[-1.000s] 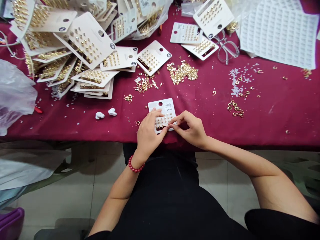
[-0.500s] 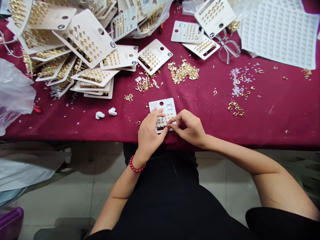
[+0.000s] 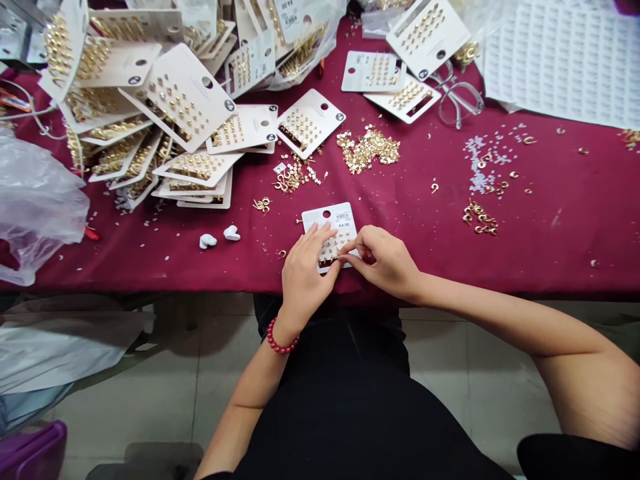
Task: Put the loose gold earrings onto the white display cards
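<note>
Carefully, the left hand [image 3: 304,280] lies open on a white rectangular cardboard earring card [image 3: 327,219], pressing it on the dark red tablecloth [image 3: 550,233], seemingly to keep it steady. The right hand [image 3: 383,261] pinches near the card's small gold studs [image 3: 331,252]; whether it grasps one, I cannot tell.

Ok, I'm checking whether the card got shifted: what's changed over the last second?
Very little. The whole scene sits slightly further right and lower in the view, which looks like head movement. The left hand still rests on the white earring card, and the right hand stays at its lower edge. I see nothing taken hold of or let go. The loose gold earring pieces look unchanged.
</note>
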The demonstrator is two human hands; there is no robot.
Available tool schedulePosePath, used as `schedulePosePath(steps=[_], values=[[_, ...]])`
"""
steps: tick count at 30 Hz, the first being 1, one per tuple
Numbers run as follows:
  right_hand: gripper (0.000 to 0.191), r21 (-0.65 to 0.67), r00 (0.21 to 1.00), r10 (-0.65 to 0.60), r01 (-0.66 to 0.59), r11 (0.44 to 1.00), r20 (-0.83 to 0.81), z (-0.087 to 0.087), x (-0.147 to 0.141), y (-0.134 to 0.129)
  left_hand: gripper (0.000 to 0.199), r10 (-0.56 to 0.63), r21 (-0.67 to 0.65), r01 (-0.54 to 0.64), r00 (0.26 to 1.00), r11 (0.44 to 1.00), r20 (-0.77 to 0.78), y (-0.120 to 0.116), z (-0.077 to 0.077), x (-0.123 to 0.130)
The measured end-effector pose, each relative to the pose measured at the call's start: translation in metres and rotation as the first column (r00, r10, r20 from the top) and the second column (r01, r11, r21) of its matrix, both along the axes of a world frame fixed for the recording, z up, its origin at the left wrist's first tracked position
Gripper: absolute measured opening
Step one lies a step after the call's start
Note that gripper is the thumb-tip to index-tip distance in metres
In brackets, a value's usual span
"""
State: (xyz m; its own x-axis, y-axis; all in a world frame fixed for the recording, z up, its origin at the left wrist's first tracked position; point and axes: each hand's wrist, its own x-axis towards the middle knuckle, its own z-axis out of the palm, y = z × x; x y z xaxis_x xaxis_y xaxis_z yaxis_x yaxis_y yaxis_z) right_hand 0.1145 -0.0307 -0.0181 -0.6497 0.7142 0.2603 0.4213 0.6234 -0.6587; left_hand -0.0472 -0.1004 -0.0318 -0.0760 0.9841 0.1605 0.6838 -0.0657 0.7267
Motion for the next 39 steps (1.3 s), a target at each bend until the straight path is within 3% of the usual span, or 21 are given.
schedulePosePath(steps=[4,12,18,39], values=[[0.033,0.023,1.000,-0.002,0.002,1.000,0.027,0.001,0.002,0.002,0.041,0.005,0.009,-0.005,1.000,1.000,-0.008,0.000,0.000,0.001],[0.039,-0.131,0.990,-0.091,0.076,0.989,-0.110,-0.008,0.003,-0.005,0.040,-0.006,0.021,0.008,0.998,1.000,-0.066,-0.002,-0.002,0.001],[0.037,-0.215,0.985,-0.092,0.059,0.975,-0.147,-0.013,0.000,-0.007,0.043,-0.027,0.045,0.030,0.998,0.999,-0.063,-0.003,-0.003,-0.003],[0.038,-0.105,0.988,-0.085,0.072,0.992,-0.127,-0.017,-0.002,-0.012,0.041,-0.046,-0.012,0.046,0.999,0.999,-0.020,-0.002,0.002,-0.004]])
